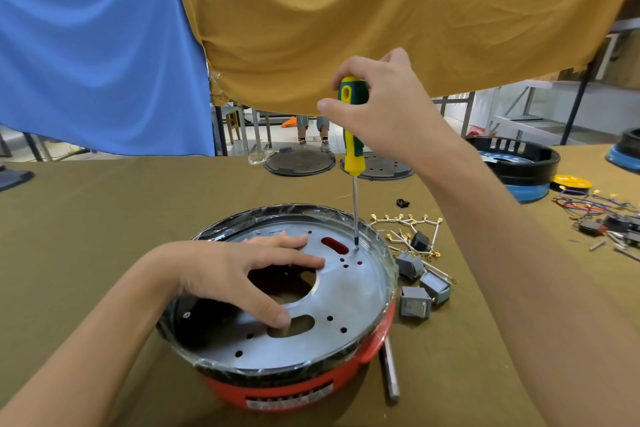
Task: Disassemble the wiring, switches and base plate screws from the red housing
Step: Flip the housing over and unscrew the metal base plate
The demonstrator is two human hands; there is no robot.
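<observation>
An olive-brown cloth-covered table (104, 218) fills the lower view, with a blue cloth sheet (97, 55) and a mustard-yellow cloth sheet (381, 10) hanging behind it. At the table's centre sits the round red plastic housing (375, 345), turned bottom up, its black rim wrapped in clear film. Inside that rim lies the round grey metal base plate (349, 302), pierced by a large central hole and small holes.

The left hand (242, 274) rests flat on the plate from 9 o'clock, fingers spread and straight, holding nothing. The right hand (384, 107) grips the top of the yellow-and-green handled screwdriver (353, 128), which stands nearly upright, its tip touching the plate at about 1 o'clock near the rim.

At 3 o'clock of the housing, on the table, lie three grey rocker switches (415, 302) and, beyond them at 2 o'clock, a tangle of white wires with brass terminals (412, 222). A grey metal rod (389, 371) lies just beside the housing at 4 o'clock.
</observation>
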